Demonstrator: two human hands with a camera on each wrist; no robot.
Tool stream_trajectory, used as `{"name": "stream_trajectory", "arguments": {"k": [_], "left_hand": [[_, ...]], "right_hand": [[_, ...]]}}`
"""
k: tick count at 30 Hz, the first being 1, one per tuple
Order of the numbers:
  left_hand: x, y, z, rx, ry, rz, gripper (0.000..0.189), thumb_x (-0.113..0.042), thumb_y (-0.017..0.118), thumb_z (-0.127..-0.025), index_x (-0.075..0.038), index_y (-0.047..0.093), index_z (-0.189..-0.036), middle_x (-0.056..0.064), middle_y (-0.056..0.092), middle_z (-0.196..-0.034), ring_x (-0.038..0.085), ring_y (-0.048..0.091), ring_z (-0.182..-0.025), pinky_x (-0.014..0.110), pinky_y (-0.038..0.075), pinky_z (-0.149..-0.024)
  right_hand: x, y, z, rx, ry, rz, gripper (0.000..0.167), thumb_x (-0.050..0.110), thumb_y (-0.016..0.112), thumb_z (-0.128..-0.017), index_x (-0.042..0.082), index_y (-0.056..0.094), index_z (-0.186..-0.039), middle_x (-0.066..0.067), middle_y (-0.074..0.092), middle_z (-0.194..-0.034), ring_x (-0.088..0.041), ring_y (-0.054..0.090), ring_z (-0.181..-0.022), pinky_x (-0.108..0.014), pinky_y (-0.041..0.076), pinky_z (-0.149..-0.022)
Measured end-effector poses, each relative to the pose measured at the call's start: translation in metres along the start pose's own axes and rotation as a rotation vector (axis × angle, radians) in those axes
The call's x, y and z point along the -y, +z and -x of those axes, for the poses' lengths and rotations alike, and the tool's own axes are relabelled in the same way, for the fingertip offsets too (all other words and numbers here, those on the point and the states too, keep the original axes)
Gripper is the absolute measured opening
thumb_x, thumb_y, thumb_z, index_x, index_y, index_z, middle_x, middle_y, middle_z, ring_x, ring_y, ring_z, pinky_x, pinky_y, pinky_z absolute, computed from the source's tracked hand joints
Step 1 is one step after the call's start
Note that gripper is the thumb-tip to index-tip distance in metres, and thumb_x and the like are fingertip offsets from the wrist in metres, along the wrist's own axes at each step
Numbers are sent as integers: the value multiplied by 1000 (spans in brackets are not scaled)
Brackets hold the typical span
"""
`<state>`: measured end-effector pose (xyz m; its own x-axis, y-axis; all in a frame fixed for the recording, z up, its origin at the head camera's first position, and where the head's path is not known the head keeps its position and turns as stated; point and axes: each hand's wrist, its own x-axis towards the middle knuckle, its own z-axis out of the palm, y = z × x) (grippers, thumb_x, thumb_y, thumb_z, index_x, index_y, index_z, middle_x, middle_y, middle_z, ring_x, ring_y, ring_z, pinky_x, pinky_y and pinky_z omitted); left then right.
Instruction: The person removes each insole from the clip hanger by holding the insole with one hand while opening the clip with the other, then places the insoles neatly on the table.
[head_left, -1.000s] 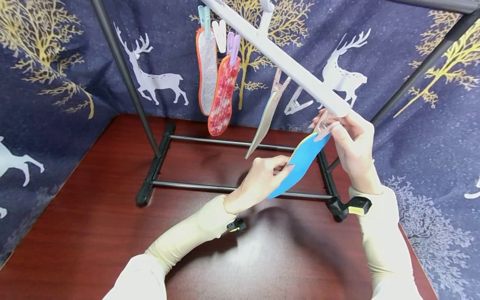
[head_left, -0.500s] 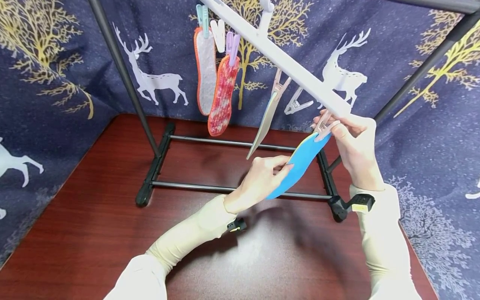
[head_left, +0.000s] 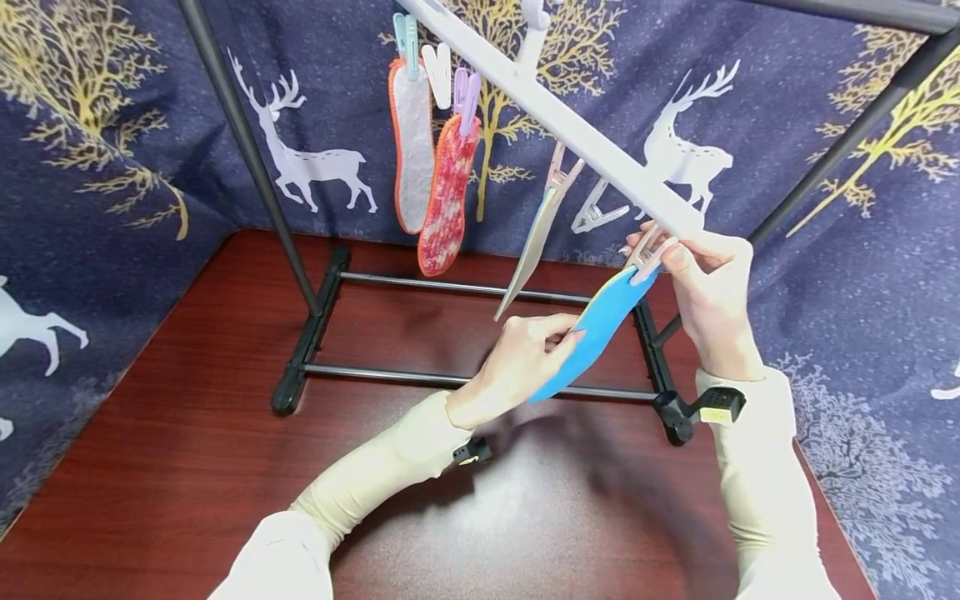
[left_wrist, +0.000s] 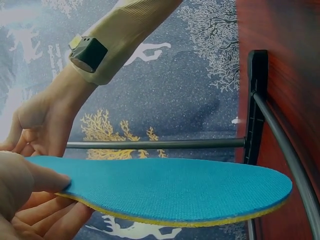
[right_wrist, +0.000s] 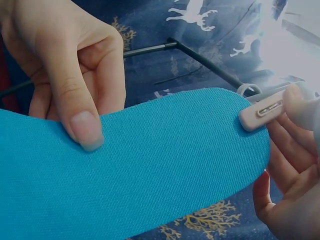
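A blue insole (head_left: 600, 329) with a yellow underside hangs slantwise at the hanger's near end. My left hand (head_left: 517, 367) pinches its edge, thumb on the blue face, as the left wrist view also shows on the insole (left_wrist: 180, 187). With thumb and fingers my right hand (head_left: 712, 292) holds a pale pink clothespin (head_left: 647, 257) under the hanger bar. In the right wrist view, that clothespin (right_wrist: 265, 110) sits over the insole's rounded end. Some right-hand fingers are hidden behind the clothespin and bar.
A white hanger bar (head_left: 577, 125) runs diagonally above. From it hang a beige-faced insole (head_left: 532, 242), an unoccupied clear clothespin (head_left: 596, 215), a red insole (head_left: 450, 196) and a grey insole (head_left: 414, 146). The black rack (head_left: 292, 379) stands on a reddish-brown table (head_left: 187, 458).
Both hands keep their grips, on the insole and on the clothespin. The insole's lower end has shifted very slightly left and down; otherwise little differs.
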<state>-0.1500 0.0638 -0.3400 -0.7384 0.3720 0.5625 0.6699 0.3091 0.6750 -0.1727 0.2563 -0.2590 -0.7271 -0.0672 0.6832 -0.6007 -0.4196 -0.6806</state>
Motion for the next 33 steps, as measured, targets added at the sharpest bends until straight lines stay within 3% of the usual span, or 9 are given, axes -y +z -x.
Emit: {"name": "stream_trajectory", "arguments": {"k": [7,18,26,33], "left_hand": [[3,-2,1,-4,43,-14,15,-13,66,-91,-8,74,-102,5,76,-95,11,73,-81,16,54,-73],[9,0,6,-5,94,-50,13,-11,65,-90,-9,74,-99,3,75,-89,6,69,-69,14,50,-66],[10,0,8,25,64,-85,11,-11,64,-91,-9,73,-96,1,74,-82,5,69,-70,15,52,-67],[9,-4,12,37,23,-120,10,-14,63,-91,-15,72,-92,-7,64,-68,1,51,-59,14,40,-59]], "right_hand": [[0,1,0,-4,-11,40,32,0,71,-83,-21,63,-106,-23,72,-91,-31,72,-84,-39,55,-84],[-1,-1,2,-10,-14,59,28,-2,69,-85,-20,64,-106,-23,72,-90,-30,71,-84,-38,56,-82],[0,-1,1,-7,-20,35,28,-4,66,-86,-20,63,-109,-24,71,-92,-30,71,-84,-39,57,-80],[1,-2,1,-4,-29,22,29,-4,66,-86,-18,62,-111,-25,70,-93,-31,71,-84,-39,57,-78]]}}
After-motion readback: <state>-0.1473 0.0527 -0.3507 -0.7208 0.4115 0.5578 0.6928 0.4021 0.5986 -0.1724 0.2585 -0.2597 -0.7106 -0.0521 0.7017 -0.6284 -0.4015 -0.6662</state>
